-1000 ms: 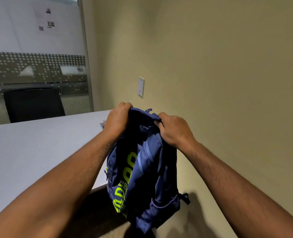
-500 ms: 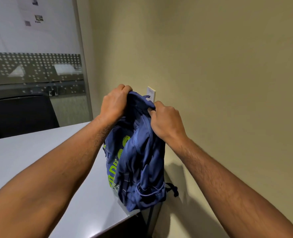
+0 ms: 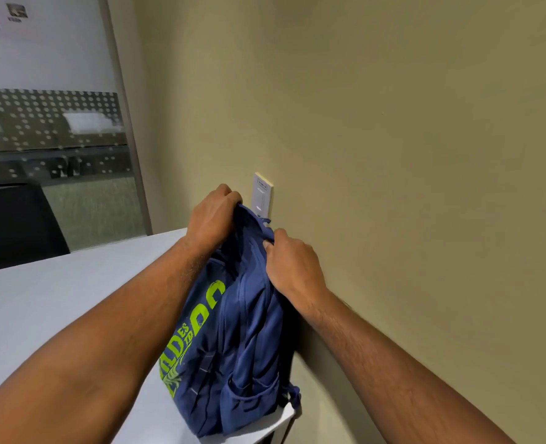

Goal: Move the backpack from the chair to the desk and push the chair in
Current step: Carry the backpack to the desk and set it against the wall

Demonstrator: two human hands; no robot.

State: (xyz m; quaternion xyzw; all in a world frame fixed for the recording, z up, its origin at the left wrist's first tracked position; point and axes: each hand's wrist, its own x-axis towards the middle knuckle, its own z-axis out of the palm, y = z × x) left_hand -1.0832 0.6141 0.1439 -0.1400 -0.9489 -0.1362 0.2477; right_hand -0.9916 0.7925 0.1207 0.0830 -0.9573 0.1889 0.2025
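The navy backpack (image 3: pixel 233 341) stands upright on the near right corner of the white tabletop (image 3: pixel 57 302), its base right at the tabletop's near edge and its right side close against the beige wall (image 3: pixel 393 155). Its fabric is soft and creased, sagging below the top. Bright lime-green lettering runs up the left-facing panel; only part of it can be read. A mesh-free side pocket faces me low down, and a short strap loop pokes out at the bottom right, hanging past the corner.

My left hand (image 3: pixel 212 216) has its grip clamped on the top of the backpack, fingers curled over the bunched fabric. My right hand (image 3: pixel 292 267) has its grip pinched shut on the top edge just beside, nearer the wall.

A white wall plate (image 3: pixel 262 195) sits on the wall just behind the top of the backpack. To the left the tabletop runs wide and bare toward a dark chair back (image 3: pixel 15 222) at its far side, in front of a glass partition (image 3: pixel 50 133) with a dotted band.
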